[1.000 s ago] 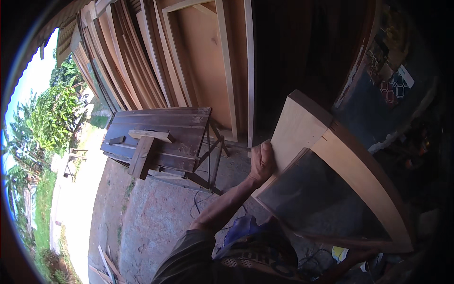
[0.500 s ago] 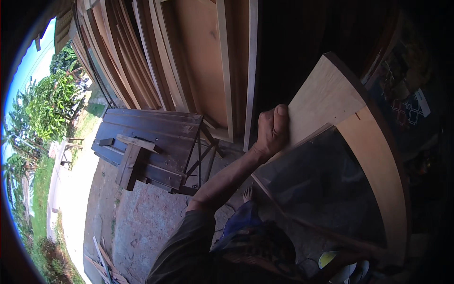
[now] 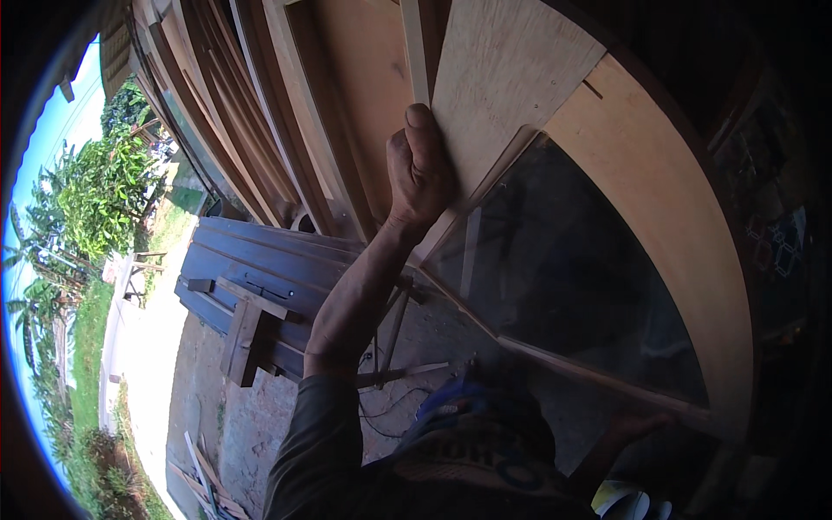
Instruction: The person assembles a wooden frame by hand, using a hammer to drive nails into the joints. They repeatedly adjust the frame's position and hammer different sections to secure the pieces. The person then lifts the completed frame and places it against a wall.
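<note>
A large wooden frame (image 3: 663, 182) slants across the right half of the view. It has a broad pale plywood panel (image 3: 503, 78) at its upper end and a dark area in its middle; I cannot tell for sure whether glass fills it. My left hand (image 3: 420, 169) grips the panel's left edge, thumb up and fingers wrapped behind it. Low at the right, in shadow, my right hand (image 3: 640, 425) holds the frame near its lower corner, its fingers partly hidden.
Boards and wooden frames (image 3: 334, 113) lean upright behind. A dark panel on a stand (image 3: 269, 251) is at the left, with wood blocks (image 3: 247, 338) on it. Thin offcuts (image 3: 204, 477) and a cable (image 3: 390, 416) lie on the floor. A white-and-yellow round object (image 3: 620, 501) sits near the bottom.
The wooden frame has swung up and to the left, its plywood end now before the leaning boards. My left hand rose with it, and my right hand has come into clearer view.
</note>
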A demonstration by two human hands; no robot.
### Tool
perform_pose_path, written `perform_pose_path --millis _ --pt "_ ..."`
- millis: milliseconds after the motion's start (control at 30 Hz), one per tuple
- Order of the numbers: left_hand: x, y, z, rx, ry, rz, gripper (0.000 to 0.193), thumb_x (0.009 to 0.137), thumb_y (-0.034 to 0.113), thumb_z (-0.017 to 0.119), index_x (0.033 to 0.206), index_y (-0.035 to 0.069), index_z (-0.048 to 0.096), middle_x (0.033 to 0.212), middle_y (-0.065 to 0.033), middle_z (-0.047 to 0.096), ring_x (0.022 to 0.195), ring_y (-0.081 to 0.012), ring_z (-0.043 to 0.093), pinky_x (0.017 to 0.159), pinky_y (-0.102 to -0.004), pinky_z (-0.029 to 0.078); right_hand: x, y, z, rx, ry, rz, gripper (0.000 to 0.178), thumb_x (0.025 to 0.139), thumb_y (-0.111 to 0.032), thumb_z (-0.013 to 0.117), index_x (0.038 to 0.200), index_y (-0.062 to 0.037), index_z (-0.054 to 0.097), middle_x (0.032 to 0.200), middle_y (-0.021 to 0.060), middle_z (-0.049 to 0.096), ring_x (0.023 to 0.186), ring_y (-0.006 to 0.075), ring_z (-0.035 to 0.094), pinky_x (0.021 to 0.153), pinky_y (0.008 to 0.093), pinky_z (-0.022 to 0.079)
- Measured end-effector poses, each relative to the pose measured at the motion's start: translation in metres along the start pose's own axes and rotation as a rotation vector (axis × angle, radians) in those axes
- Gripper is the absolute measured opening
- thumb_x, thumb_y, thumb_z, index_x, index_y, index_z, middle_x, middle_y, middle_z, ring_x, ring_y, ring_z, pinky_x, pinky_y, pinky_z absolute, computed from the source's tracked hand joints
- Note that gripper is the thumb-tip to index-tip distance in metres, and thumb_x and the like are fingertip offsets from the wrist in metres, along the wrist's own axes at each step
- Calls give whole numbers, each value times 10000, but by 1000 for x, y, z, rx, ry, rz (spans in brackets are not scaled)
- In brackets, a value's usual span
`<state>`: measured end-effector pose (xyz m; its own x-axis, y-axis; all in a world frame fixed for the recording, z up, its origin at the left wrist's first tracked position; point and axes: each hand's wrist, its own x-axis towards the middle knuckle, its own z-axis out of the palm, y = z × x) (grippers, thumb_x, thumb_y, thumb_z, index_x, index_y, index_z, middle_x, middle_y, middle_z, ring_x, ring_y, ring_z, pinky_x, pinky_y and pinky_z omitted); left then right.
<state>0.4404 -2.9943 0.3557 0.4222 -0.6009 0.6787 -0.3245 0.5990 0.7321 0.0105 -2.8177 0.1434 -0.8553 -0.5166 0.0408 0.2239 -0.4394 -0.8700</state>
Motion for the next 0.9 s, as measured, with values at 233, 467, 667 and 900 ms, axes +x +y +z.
perform_pose_path --millis 233,467,667,900 --pt "-1 -9 2 148 51 -58 675 1109 474 333 689 -30 494 536 -73 411 562 -121 414 499 -390 331 67 55 17 -8 -174 46 789 1033 -651 417 1510 -26 358 1491 169 423 1356 286 441 1158 450 346" --pt "-34 -24 32 216 -83 -157 553 1086 419 382 768 7 566 652 -254 518 615 -460 566 591 -483 442 103 70 53 -98 -235 0 747 1040 -627 427 1486 -30 373 1446 157 440 1308 275 467 1118 443 382" --pt "-63 -27 51 167 -39 -203 515 1086 377 382 755 19 549 671 -247 527 624 -458 564 597 -481 445 116 76 65 -108 -260 10 711 1046 -606 435 1466 -34 386 1408 147 455 1268 266 488 1085 438 413" --pt "-75 -41 41 190 -3 -253 618 1097 437 347 722 -18 533 571 -194 458 506 -287 541 534 -448 399 117 80 51 -81 -249 16 670 1053 -582 445 1442 -38 400 1363 135 472 1221 256 513 1045 432 449"
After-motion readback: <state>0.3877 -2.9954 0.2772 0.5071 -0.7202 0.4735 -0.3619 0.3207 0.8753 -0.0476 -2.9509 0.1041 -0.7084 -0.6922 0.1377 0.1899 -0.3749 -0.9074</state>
